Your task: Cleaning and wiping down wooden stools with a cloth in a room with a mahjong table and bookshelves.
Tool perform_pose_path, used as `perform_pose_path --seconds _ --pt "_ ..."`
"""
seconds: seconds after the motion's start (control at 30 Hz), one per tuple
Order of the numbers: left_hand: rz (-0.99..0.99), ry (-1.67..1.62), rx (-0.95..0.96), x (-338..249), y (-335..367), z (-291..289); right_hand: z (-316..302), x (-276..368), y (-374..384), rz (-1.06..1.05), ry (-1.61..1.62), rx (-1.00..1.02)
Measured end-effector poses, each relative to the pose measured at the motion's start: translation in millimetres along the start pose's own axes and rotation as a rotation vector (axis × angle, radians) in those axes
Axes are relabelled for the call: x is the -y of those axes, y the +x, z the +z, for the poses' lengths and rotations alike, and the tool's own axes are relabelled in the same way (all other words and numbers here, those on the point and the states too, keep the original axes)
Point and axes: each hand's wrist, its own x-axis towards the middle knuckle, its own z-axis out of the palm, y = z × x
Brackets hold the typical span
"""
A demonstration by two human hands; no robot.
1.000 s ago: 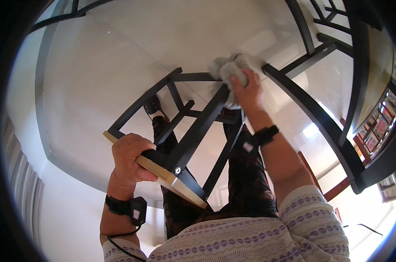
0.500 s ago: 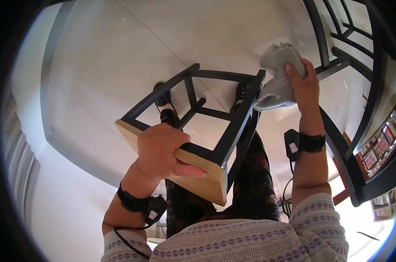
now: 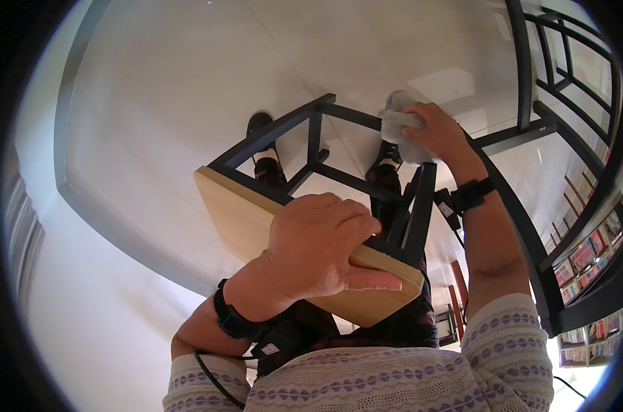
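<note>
Grey cloth [image 3: 395,128] is clutched by right hand [image 3: 438,132], upper right; left hand [image 3: 318,244] grips stool [image 3: 234,216], centre; lower-centre label [image 3: 269,349] is illegible.

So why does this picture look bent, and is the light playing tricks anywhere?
In the head view, the wide fisheye lens bows the black furniture frame toward the right rim and leaves black corners; also in the head view, the pale floor shows a lighter patch, likely reflection, above and right of the grey cloth, and the lower right edge glares nearly white.
</note>
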Motion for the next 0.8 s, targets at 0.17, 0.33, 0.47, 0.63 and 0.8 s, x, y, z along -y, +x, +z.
perform_pose_path --seconds 0.17,0.33,0.47,0.63,0.8 --pt "-0.11 0.15 -0.535 68 -20 -31 5 -9 6 0.042 0.049 -0.072" --pt "-0.832 -0.422 -0.53 150 -62 -49 8 -30 17 0.034 0.155 -0.025" --pt "-0.939 -0.912 -0.324 160 -72 -53 -6 -36 18 0.021 0.22 0.089" --pt "-1.055 -0.973 -0.447 153 -71 -36 -27 -30 17 0.065 0.034 0.077" --pt "-0.961 -0.728 -0.433 133 -51 -39 -22 -46 3 0.107 0.1 0.091"
